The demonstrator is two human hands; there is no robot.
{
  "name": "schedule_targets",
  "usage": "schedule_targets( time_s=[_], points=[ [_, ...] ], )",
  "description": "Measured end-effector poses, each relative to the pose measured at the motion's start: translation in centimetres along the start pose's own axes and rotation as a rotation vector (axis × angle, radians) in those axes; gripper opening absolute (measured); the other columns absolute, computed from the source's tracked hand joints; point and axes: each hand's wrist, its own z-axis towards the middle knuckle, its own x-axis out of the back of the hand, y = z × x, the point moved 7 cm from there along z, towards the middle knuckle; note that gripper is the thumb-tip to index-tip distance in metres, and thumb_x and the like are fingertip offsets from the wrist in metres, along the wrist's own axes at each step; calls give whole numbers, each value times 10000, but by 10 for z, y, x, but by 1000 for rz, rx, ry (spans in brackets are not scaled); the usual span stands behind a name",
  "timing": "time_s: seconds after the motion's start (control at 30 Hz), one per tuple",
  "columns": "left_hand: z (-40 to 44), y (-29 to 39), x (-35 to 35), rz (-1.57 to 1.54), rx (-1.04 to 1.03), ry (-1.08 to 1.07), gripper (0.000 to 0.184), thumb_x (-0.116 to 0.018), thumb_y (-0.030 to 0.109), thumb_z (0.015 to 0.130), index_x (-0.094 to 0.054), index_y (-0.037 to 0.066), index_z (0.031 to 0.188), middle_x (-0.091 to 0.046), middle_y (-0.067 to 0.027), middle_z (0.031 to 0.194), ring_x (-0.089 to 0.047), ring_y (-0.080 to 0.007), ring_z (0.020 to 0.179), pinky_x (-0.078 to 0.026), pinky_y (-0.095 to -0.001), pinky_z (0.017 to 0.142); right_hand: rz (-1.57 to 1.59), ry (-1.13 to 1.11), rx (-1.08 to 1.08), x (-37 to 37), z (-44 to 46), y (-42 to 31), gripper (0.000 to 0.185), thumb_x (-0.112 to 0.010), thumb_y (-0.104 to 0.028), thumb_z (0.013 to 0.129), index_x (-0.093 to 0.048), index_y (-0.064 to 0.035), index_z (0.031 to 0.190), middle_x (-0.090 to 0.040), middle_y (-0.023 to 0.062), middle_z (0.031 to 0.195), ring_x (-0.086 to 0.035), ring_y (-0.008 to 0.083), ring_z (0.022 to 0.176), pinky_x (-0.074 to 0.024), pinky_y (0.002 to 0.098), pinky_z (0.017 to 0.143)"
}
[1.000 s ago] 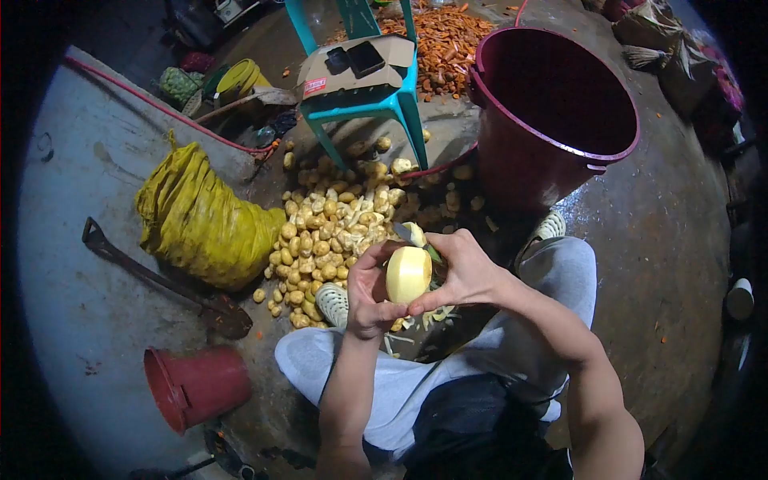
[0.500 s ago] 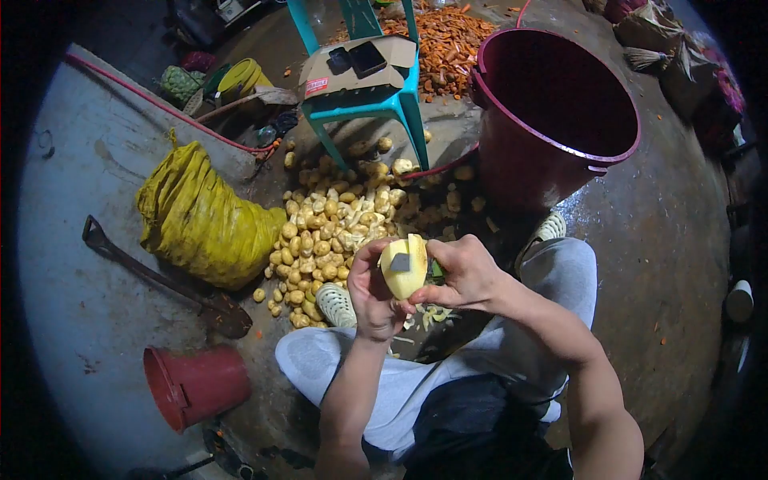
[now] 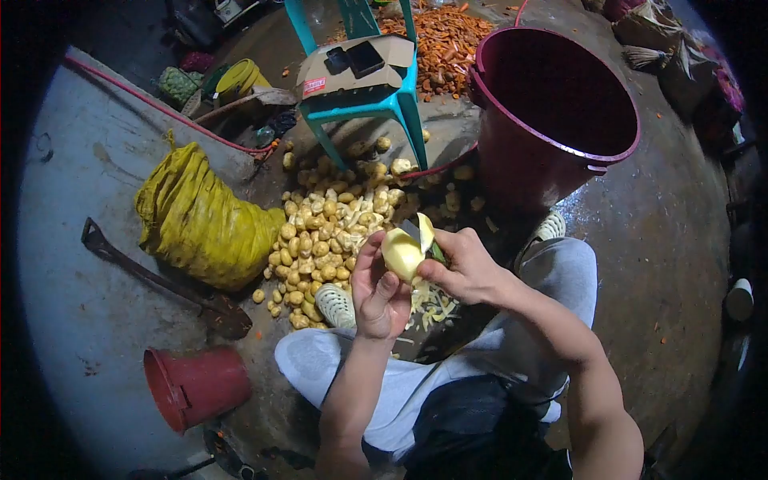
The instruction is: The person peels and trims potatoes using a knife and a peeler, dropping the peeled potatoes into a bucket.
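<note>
My left hand (image 3: 379, 296) is closed around a peeled, pale yellow potato (image 3: 402, 256). My right hand (image 3: 466, 268) grips a knife (image 3: 410, 230); a bit of green, probably its handle, shows at the fingers. The grey blade lies at the top right of the potato, with a strip of peel (image 3: 426, 232) standing up beside it. Below the hands, peelings (image 3: 436, 308) are scattered on the floor. Beyond them spreads a heap of unpeeled potatoes (image 3: 320, 232), next to a yellow sack (image 3: 208, 216).
A large maroon bin (image 3: 520, 152) stands at the right. Behind the heap is a teal chair (image 3: 408, 112) bearing a cardboard box (image 3: 320, 80). Orange scraps (image 3: 456, 40) lie farther back. On the left are a shovel (image 3: 152, 272) and a red bucket (image 3: 212, 380).
The blade has moved from the potato's front face to its upper right edge, and a peel strip now stands off it. The potato has tilted in my left hand.
</note>
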Motion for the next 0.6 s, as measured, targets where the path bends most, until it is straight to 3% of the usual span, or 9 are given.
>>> schedule_targets(
  time_s=[0.2,0.23,0.27,0.33,0.37,0.4,0.5,0.6],
  points=[
    [1,-1,-6,-52,68,-75,822,-840,198,742,-387,14,1403,-516,-99,1335,-525,-211,1215,-429,-353,1057,47,17,-90,3,2,9,585,-664,-505,827,-610,69,925,-564,241,632,-626,395,596,-485,412,562],
    [0,-4,1,-105,101,-31,855,-847,164,718,-380,12,1418,-520,-102,1333,-542,-223,1198,-431,-353,1052,33,3,-114,4,3,4,667,-719,-557,757,-608,81,914,-572,231,626,-635,374,587,-499,393,566],
    [1,-2,1,-105,101,-30,855,-847,164,718,-380,12,1418,-520,-102,1333,-542,-223,1198,-431,-353,1052,33,3,-114,4,3,4,667,-719,-557,757,-608,81,914,-572,231,626,-635,374,587,-499,393,566],
    [1,-3,-5,-40,151,-117,867,-834,119,682,-388,7,1417,-520,-111,1334,-557,-232,1182,-443,-351,1034,-59,0,8,1,3,-2,753,-770,-604,674,-611,94,906,-596,221,635,-641,359,582,-512,382,582],
    [1,-4,0,-28,169,-97,884,-834,118,662,-379,10,1413,-541,-131,1300,-578,-245,1159,-472,-355,1015,-77,-5,-20,-1,3,5,826,-802,-641,602,-610,107,895,-614,216,650,-650,353,588,-519,383,602],
    [0,-6,5,-16,186,-77,901,-834,118,643,-371,13,1408,-563,-152,1266,-600,-259,1135,-501,-358,996,-77,-5,-20,0,3,3,826,-802,-641,602,-610,107,895,-614,216,650,-650,353,588,-519,383,602],
    [-1,-5,0,-9,192,-148,865,-838,94,629,-406,5,1374,-586,-146,1232,-615,-259,1102,-504,-363,985,-103,-46,-63,3,3,-4,850,-808,-658,575,-612,106,892,-619,219,659,-658,361,609,-526,391,620],
    [-1,-3,-10,-51,186,-201,771,-827,30,652,-464,-1,1331,-579,-115,1247,-592,-211,1116,-500,-307,946,-47,-37,-31,3,2,-9,869,-810,-681,542,-617,95,883,-620,213,655,-663,353,618,-529,392,629]
  ],
)
